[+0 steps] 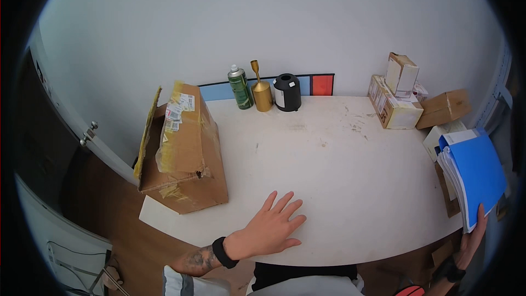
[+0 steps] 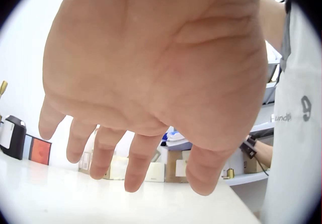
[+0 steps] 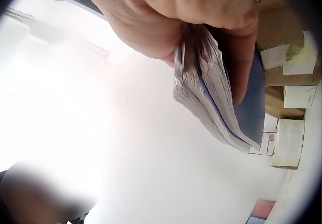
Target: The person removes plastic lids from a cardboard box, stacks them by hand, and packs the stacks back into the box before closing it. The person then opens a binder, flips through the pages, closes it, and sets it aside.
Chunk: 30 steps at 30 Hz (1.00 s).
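At the right side, my right hand (image 1: 475,231) grips the lower end of a blue folder (image 1: 478,167) thick with white papers. In the right wrist view the right hand (image 3: 166,12) clasps the stack of papers (image 3: 201,95) with the fingers over the blue cover (image 3: 251,110). My left hand (image 1: 272,226) is spread over the front of the white table (image 1: 329,186), holding nothing. Its fingers point away from the body. The left wrist view shows the palm of the left hand (image 2: 151,68) with fingers apart, and the tabletop (image 2: 90,199) below.
A large worn cardboard box (image 1: 203,142) stands at the left. Along the back are a green spray can (image 1: 239,89), a gold candle holder (image 1: 262,96) and a black container (image 1: 288,93). Several smaller boxes (image 1: 402,109) are stacked at the right, some beside the folder.
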### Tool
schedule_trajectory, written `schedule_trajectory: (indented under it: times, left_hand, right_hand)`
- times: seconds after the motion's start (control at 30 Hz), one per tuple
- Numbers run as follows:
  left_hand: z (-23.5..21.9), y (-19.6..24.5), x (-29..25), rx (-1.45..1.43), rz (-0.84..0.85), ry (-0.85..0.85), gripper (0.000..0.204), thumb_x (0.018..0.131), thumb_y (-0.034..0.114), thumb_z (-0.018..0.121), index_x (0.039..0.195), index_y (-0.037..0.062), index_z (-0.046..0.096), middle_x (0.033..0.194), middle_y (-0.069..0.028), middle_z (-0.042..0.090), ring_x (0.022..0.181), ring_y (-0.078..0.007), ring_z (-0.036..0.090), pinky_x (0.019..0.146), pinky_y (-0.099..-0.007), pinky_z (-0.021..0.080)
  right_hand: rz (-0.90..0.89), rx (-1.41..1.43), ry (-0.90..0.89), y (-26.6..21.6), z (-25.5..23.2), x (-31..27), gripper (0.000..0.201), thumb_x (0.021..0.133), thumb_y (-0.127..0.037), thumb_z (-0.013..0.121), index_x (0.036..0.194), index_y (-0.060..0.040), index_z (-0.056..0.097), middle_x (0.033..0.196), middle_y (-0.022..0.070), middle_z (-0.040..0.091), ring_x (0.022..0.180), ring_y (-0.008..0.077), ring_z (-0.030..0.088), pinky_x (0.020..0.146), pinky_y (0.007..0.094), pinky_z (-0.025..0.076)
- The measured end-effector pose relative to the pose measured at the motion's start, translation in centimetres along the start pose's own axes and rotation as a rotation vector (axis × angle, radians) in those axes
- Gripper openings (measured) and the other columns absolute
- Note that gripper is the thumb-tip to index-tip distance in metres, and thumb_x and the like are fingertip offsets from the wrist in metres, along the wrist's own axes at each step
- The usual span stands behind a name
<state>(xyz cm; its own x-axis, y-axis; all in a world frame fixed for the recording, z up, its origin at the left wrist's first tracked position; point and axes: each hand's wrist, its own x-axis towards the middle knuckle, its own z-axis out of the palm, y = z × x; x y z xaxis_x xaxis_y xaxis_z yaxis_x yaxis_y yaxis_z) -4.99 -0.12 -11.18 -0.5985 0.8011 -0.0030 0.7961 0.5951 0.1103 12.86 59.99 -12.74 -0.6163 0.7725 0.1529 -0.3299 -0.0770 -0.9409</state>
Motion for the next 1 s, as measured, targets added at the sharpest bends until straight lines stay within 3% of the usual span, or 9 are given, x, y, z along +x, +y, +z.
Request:
schedule_trajectory:
  times: [0.13, 0.4, 0.53, 0.67, 0.73, 0.77, 0.9, 0.97, 1.0]
  left_hand:
    - [3.1, -4.5, 0.4, 0.053, -0.215, -0.001, 0.063, 0.094, 0.048, 0.072, 0.141, 0.0086, 0.057, 0.151, -0.0211, 0.047, 0.147, -0.0439, 0.037, 0.120, -0.0631, 0.029]
    - [2.8, -1.2, 2.8, -0.757, -0.045, 0.397, 0.094, 0.093, 0.059, 0.070, 0.156, -0.0020, 0.037, 0.156, -0.0335, 0.036, 0.148, -0.0514, 0.032, 0.120, -0.0532, 0.036]
    - [3.7, 0.3, 3.6, -0.409, -0.063, 0.247, 0.102, 0.087, 0.060, 0.077, 0.158, -0.0015, 0.035, 0.159, -0.0347, 0.032, 0.150, -0.0498, 0.032, 0.123, -0.0517, 0.032]
    - [3.7, 0.4, 3.8, -0.184, -0.221, 0.234, 0.104, 0.085, 0.061, 0.079, 0.157, -0.0023, 0.037, 0.159, -0.0359, 0.033, 0.148, -0.0515, 0.035, 0.119, -0.0514, 0.039]
    - [3.4, 0.1, 3.8, -0.158, -0.261, 0.212, 0.106, 0.084, 0.062, 0.079, 0.156, -0.0025, 0.038, 0.158, -0.0364, 0.036, 0.147, -0.0511, 0.037, 0.117, -0.0511, 0.041]
    - [3.1, 0.2, 3.7, -0.162, -0.276, 0.239, 0.100, 0.087, 0.059, 0.078, 0.156, -0.0029, 0.038, 0.153, -0.0360, 0.043, 0.142, -0.0498, 0.045, 0.113, -0.0507, 0.046]
    - [1.2, 2.0, 2.3, -0.354, -0.428, 0.380, 0.077, 0.100, 0.043, 0.069, 0.153, -0.0052, 0.042, 0.128, -0.0303, 0.068, 0.112, -0.0418, 0.071, 0.092, -0.0461, 0.060]
    - [2.5, 2.2, 1.0, -0.407, -0.504, 0.494, 0.065, 0.104, 0.035, 0.064, 0.150, -0.0062, 0.044, 0.119, -0.0274, 0.071, 0.097, -0.0368, 0.075, 0.083, -0.0421, 0.061]
    - [3.1, 2.2, 0.2, -0.472, -0.600, 0.627, 0.054, 0.108, 0.028, 0.059, 0.147, -0.0072, 0.047, 0.110, -0.0244, 0.075, 0.082, -0.0318, 0.078, 0.074, -0.0381, 0.063]
  right_hand:
    - [-0.160, -0.250, -0.136, 0.9, 5.1, -7.4, 0.078, 0.099, -0.034, 0.065, 0.159, 0.0035, 0.032, 0.148, 0.0178, 0.050, 0.133, 0.0255, 0.053, 0.112, 0.0379, 0.042]
    - [0.372, -0.029, -0.693, 5.6, 20.7, -11.5, 0.075, 0.088, -0.020, 0.076, 0.148, 0.0081, 0.040, 0.132, 0.0141, 0.060, 0.114, 0.0190, 0.061, 0.099, 0.0353, 0.052]
    - [0.466, -0.017, -0.884, 9.3, 24.3, -9.1, 0.063, 0.095, -0.020, 0.072, 0.145, 0.0074, 0.045, 0.129, 0.0112, 0.063, 0.114, 0.0159, 0.061, 0.101, 0.0339, 0.052]
    - [0.600, -0.551, -1.154, 8.3, 26.1, -4.6, 0.057, 0.103, -0.038, 0.065, 0.136, 0.0074, 0.057, 0.111, 0.0106, 0.071, 0.093, 0.0154, 0.070, 0.079, 0.0291, 0.060]
    - [0.649, -1.055, -1.301, 8.7, 27.0, -2.1, 0.054, 0.106, -0.046, 0.060, 0.105, 0.0070, 0.069, 0.083, 0.0096, 0.073, 0.069, 0.0168, 0.073, 0.062, 0.0287, 0.060]
    - [0.488, -1.038, -1.187, 9.0, 27.2, -1.6, 0.058, 0.107, -0.048, 0.056, 0.087, 0.0052, 0.070, 0.068, 0.0097, 0.069, 0.055, 0.0180, 0.068, 0.055, 0.0294, 0.057]
    - [-0.146, -0.971, -0.953, 10.8, 29.3, 2.1, 0.046, 0.105, -0.036, 0.061, 0.094, 0.0078, 0.069, 0.077, 0.0153, 0.071, 0.073, 0.0226, 0.073, 0.069, 0.0360, 0.059]
    - [-0.253, -0.978, -0.914, 11.3, 30.9, 2.8, 0.048, 0.101, -0.036, 0.066, 0.121, 0.0081, 0.066, 0.121, 0.0254, 0.070, 0.119, 0.0347, 0.066, 0.102, 0.0435, 0.051]
    - [-0.238, -0.967, -0.897, 12.1, 31.3, 3.0, 0.048, 0.101, -0.036, 0.066, 0.121, 0.0081, 0.066, 0.121, 0.0254, 0.070, 0.119, 0.0347, 0.066, 0.102, 0.0435, 0.051]
